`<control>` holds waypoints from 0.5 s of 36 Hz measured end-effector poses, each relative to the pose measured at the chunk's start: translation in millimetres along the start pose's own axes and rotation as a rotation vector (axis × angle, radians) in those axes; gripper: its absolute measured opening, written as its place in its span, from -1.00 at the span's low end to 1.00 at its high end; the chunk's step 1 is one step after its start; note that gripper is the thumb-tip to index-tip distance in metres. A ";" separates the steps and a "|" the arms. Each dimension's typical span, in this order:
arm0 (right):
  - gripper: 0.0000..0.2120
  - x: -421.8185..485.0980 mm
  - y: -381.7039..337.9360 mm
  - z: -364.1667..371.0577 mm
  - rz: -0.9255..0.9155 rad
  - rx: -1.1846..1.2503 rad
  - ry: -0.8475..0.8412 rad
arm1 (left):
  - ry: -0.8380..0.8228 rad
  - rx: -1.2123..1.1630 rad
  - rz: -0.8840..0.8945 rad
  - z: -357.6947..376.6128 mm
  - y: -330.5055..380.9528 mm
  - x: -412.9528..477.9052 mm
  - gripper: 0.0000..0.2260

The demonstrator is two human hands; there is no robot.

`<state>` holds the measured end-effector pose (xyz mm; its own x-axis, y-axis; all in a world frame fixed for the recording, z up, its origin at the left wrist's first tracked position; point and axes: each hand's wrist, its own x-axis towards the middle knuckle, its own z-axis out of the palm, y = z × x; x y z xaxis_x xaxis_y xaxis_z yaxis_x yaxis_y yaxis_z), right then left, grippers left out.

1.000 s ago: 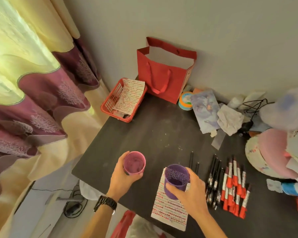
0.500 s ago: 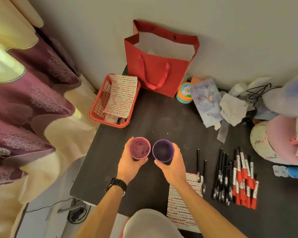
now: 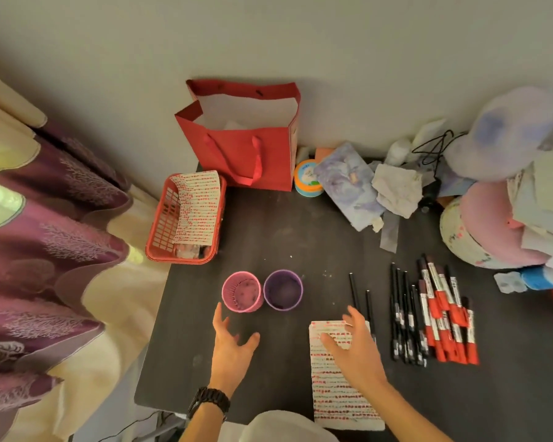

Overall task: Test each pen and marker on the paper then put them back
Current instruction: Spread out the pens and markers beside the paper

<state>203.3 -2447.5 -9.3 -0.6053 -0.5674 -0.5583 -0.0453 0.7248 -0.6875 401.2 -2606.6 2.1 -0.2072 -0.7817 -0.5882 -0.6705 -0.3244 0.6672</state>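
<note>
Nothing could be read. Labels on the markers (image 3: pixel 441 314) and on the round tub (image 3: pixel 307 183) beside the red bag (image 3: pixel 246 154) were too blurred; the paper (image 3: pixel 339 393) bore only rows of red marks.

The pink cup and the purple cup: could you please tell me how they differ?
The pink cup stands left, nearer the left hand; the purple cup stands right of it. The pink cup's wall shows slots; the purple cup's inside looks plain. Both stand upright, without pens.
</note>
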 end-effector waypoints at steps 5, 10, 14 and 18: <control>-0.38 -29.4 60.8 -35.9 0.008 -0.052 -0.005 | -0.008 0.054 0.008 35.4 -17.3 -37.6 -0.19; -0.43 -41.0 105.1 -64.5 -0.077 -0.188 -0.008 | -0.109 0.302 0.085 89.1 -18.0 -71.7 -0.29; -0.48 -39.6 123.8 -80.1 -0.161 -0.255 0.043 | -0.201 0.513 0.246 131.1 -4.1 -81.3 -0.39; -0.52 -35.5 135.9 -90.3 -0.270 -0.330 0.173 | -0.247 0.733 0.459 170.4 12.7 -63.8 -0.39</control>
<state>146.9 -2293.6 -40.9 -0.6596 -0.6999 -0.2740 -0.4535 0.6613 -0.5975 284.5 -2470.0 -29.8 -0.6572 -0.5862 -0.4738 -0.7528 0.4790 0.4515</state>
